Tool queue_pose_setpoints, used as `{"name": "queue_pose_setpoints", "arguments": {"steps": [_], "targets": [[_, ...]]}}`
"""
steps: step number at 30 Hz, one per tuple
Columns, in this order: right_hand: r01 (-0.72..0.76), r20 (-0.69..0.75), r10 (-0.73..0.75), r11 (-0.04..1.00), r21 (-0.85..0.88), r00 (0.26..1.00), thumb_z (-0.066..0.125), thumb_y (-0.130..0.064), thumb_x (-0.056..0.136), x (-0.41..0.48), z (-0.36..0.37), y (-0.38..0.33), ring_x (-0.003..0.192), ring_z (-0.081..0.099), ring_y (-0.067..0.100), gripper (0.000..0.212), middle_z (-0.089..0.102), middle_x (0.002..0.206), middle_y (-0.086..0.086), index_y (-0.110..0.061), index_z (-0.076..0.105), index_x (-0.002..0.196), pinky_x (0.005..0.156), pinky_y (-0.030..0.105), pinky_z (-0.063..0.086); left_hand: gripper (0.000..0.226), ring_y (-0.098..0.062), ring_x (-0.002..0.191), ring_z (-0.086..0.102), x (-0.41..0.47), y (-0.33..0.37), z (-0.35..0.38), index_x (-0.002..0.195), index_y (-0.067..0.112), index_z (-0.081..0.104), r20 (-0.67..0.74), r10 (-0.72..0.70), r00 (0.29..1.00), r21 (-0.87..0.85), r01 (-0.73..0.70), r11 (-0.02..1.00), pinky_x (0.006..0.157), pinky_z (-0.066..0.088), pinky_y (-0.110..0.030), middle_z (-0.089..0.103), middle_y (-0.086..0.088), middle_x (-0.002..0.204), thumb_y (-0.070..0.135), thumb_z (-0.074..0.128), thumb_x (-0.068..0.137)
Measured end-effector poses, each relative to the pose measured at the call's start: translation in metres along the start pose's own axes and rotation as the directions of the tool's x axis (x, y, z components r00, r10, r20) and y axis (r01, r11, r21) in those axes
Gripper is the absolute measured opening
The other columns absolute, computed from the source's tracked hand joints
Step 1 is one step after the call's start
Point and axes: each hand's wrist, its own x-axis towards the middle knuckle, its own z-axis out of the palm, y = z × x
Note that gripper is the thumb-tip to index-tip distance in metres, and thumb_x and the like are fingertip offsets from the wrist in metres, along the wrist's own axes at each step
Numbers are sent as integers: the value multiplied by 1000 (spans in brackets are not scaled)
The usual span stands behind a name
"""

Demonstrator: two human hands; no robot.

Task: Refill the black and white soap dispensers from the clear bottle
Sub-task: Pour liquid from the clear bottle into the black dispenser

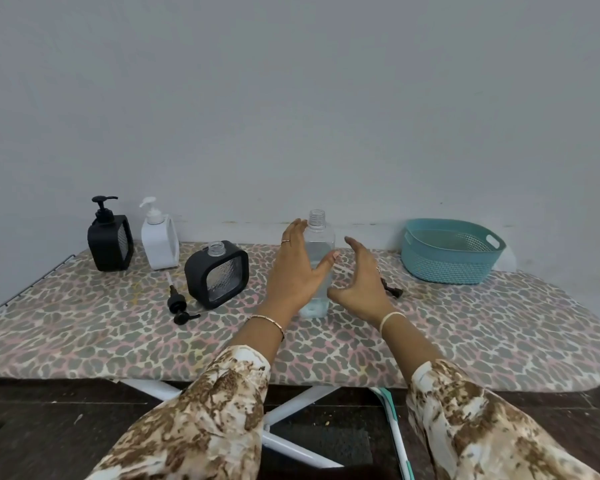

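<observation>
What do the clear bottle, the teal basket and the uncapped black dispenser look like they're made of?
Clear bottle: probably glossy plastic, see-through with a moulded threaded neck. Teal basket: matte plastic with perforated walls. Black dispenser: matte black shell, plastic or silicone, around a clear textured panel.

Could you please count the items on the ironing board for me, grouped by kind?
Black soap dispensers: 2, one with its pump on, one open
White soap dispenser: 1
Clear bottle: 1
Loose black pump: 1
Teal basket: 1
Small dark item right of the bottle, too hidden to identify: 1
Total: 7
</observation>
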Motion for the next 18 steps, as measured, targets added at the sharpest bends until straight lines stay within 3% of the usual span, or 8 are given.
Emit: {"name": "queue_pose_setpoints", "arguments": {"steps": [5,9,11,13,16,18], "targets": [[-31,51,22,984,176,998,82,-24,62,-4,16,-15,131,40,13,105,38,143,-3,-22,22,147,108,36,39,93,-15,142,26,-8,-8,-22,151,21,14,87,-24,996,-4,24,1000,111,36,-37,16,4,158,57,65,82],[-41,-44,56,955,294,997,91,-31,56,-6,33,-28,115,53,8,104,49,126,-9,-23,30,139,97,30,48,69,-19,132,38,-18,-29,-50,143,23,33,-182,-34,983,69,48,997,105,41,-38,38,0,144,47,64,86],[-35,-119,72,958,286,990,92,-37,53,-5,39,-33,112,54,11,104,51,124,-8,-23,32,137,95,30,48,58,-23,127,42,-18,-46,-66,136,18,42,-341,-68,938,127,118,985,104,42,-41,47,-5,136,37,66,86],[-36,-170,88,958,284,982,92,-37,53,-3,44,-36,108,54,12,102,52,121,-5,-20,35,136,93,30,48,56,-27,127,41,-17,-65,-80,132,14,45,-401,-136,906,149,211,966,103,43,-43,46,-8,136,29,69,84],[-73,-251,152,952,299,956,91,-34,57,-1,53,-41,104,54,14,92,51,113,-7,-19,39,131,90,28,47,70,-30,139,28,-17,-92,-92,139,11,40,-314,-336,888,136,392,910,110,35,-42,28,-12,151,24,73,80],[-107,-306,206,945,310,930,91,-31,58,0,60,-43,102,55,16,86,51,109,-7,-18,42,128,85,26,45,79,-31,141,24,-16,-109,-95,143,10,35,-240,-407,881,136,446,885,114,30,-42,26,-14,152,25,76,77]]}}
